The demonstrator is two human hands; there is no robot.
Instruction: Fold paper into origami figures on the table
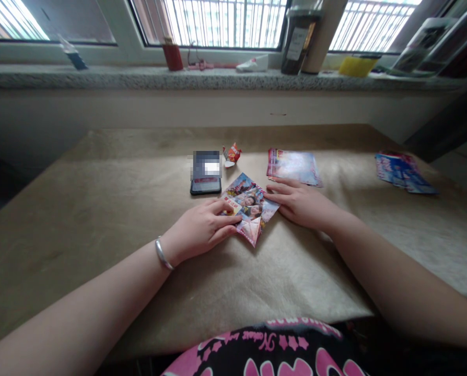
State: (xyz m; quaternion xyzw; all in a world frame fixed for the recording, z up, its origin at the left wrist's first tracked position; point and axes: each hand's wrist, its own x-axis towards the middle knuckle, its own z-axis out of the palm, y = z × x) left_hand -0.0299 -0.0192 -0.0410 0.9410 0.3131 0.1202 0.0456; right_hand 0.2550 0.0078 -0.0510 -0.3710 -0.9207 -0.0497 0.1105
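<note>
A folded sheet of colourful printed paper point(251, 201) lies on the table with one corner toward me, its creases showing. My left hand point(210, 224) rests on its left side, fingers stretched flat over the print; a silver bangle circles that wrist. On the right edge of the paper, the fingertips of my right hand point(298, 203) press down, fingers extended. Just beyond this hand sits a stack of printed sheets point(296, 166). A phone point(206, 187) with a blurred screen lies past my left hand, beside a small red folded paper piece point(232, 155).
Several blue and pink printed papers point(406, 173) lie fanned at the right of the tan-covered table point(100, 224). Behind it, a stone windowsill point(119, 79) carries a dark jar point(298, 42), a red container point(173, 56) and a yellow item point(357, 65).
</note>
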